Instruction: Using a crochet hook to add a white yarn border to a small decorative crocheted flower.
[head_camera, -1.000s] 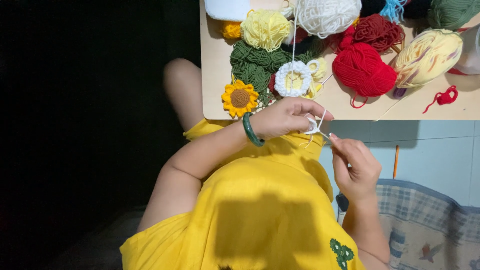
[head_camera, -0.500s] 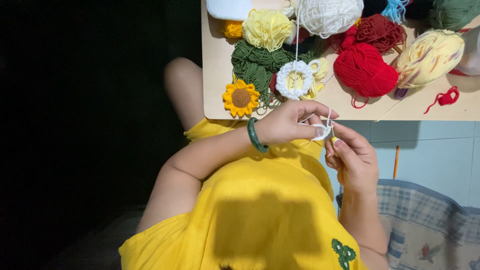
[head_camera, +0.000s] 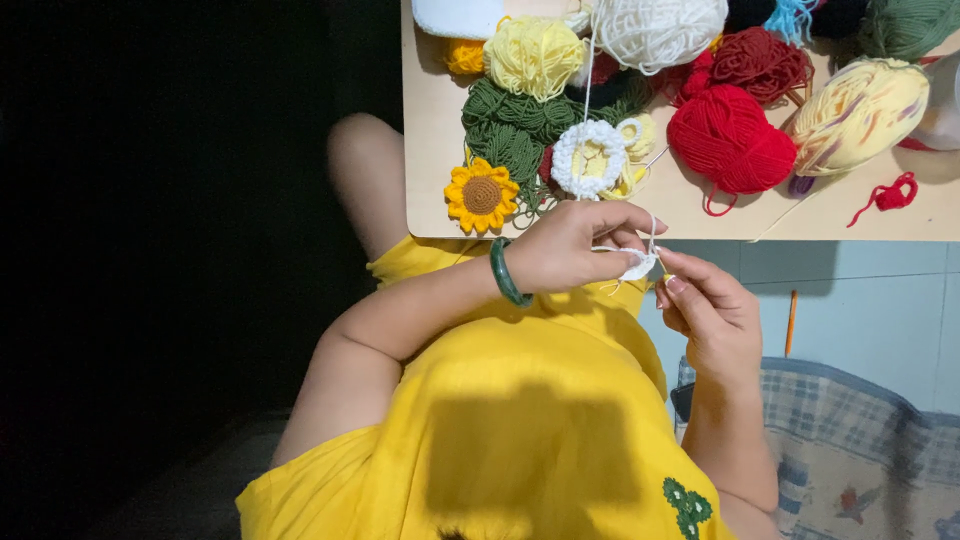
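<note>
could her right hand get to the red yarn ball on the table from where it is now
Probably yes. The red yarn ball lies uncovered near the table edge, just beyond the right hand, but that hand seems busy on the white crochet piece.

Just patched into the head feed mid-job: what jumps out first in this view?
The two hands meet at centre: the left hand, with a green bangle on its wrist, pinches a small white crochet piece while the right hand works at it. Above, the wooden board holds a bright red yarn ball and a crocheted sunflower.
</note>
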